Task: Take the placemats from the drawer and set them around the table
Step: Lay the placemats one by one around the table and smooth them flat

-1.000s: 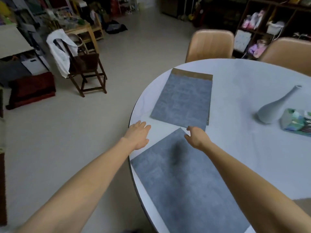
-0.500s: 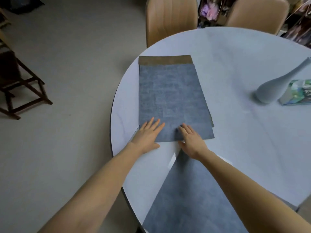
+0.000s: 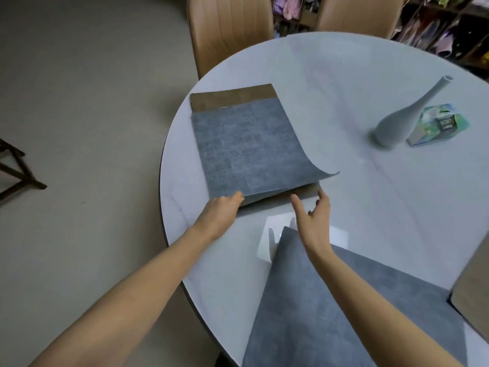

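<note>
I see my left hand (image 3: 221,211) at the near edge of the top blue placemat (image 3: 246,149), fingers curled over that edge and pinching it, so the grip is clamped on the mat. The mat's near right corner is lifted and curls up off the stack. Under it lies a brown placemat (image 3: 231,98), showing as a strip at the far end and a thin band at the near edge. This stack sits near the left rim of the round white table (image 3: 344,80).

My right hand (image 3: 313,217) hangs just beside the stack's near right corner, fingers spread apart and loosely bent, holding nothing; I cannot tell whether a fingertip touches the brown edge.

1 more blue placemat (image 3: 330,313) lies flat near me, under my right forearm, with another brown mat (image 3: 473,292) at the right edge.

Further right stand a pale vase (image 3: 402,120) and a green packet (image 3: 439,124), touching or almost so. 2 tan chairs (image 3: 227,30) are at the far side.
</note>
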Tool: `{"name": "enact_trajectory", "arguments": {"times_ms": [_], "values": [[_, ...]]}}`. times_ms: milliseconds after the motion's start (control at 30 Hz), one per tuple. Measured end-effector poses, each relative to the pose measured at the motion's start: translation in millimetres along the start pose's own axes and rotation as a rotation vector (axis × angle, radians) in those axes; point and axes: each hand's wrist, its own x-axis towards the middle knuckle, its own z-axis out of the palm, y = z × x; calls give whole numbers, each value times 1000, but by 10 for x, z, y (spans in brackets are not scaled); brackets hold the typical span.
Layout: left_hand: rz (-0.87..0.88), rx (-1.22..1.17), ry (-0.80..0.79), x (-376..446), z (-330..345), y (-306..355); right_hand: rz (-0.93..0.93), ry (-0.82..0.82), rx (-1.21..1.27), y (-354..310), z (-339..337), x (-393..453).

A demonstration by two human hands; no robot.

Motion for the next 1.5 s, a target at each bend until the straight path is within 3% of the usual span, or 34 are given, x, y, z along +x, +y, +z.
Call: {"name": "enact_trajectory", "arguments": {"times_ms": [67,133,200,300,400,500,633,833,967,1133,1267,1367,1500], "values": [[34,-73,17,-77,-81,265,340,-92,315,-174,-18,38],[70,-182,-10,-188,-95,568,463,-185,477,-230,-53,135],[137,-346,-123,-322,-107,859,440,-129,396,-182,-126,188],[158,-524,-312,-356,-68,996,353,45,12,-31,-432,176],[23,-502,-203,-76,-54,787,205,111,-388,62,-899,100],[-230,-372,-120,219,-93,427,71,167,-665,34,-1077,57],[-543,-289,-211,230,37,138,-111,189,-763,36,-770,104],[-650,-371,-85,120,273,222,-208,-18,-731,315,-390,18],[-719,-567,-45,127,260,103,-222,-35,-612,382,-400,-56],[-591,-857,37,71,78,491,-113,2,-396,289,-631,-112],[-355,-949,70,70,-227,1087,59,44,-130,105,-1088,-199],[-128,-952,-13,41,-403,1689,237,78,42,109,-1562,-312],[116,-861,-163,-101,-385,2624,258,217,83,303,-2315,-583]]}}
